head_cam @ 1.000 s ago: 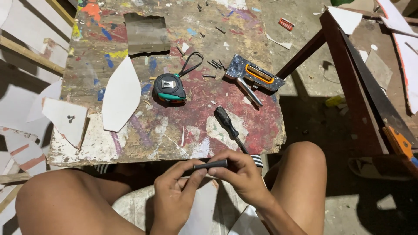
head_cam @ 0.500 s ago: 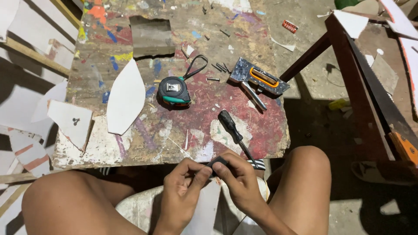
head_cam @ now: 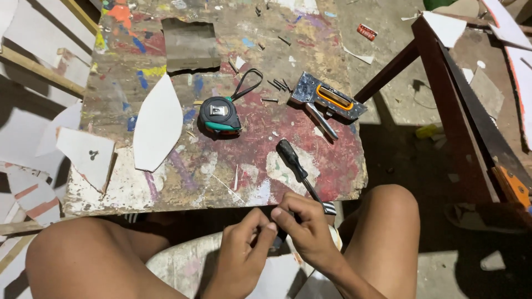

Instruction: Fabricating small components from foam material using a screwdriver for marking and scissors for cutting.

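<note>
My left hand and my right hand meet between my knees, just below the near edge of the paint-stained board. Both pinch a slim dark tool, which my fingers mostly hide. A black-handled screwdriver lies on the board right above my right hand, its shaft pointing down at my knuckles. Further up sit a black and green tape measure and a grey stapler with an orange grip.
A white leaf-shaped cutout lies left of the tape measure, with a grey card piece above it. Loose nails sit mid-board. A dark wooden frame stands at right. White offcuts lie at left.
My hands have drawn closer together. The dark tool, earlier held level between them and plainly seen, is now mostly covered by my fingers. The view has shifted slightly.
</note>
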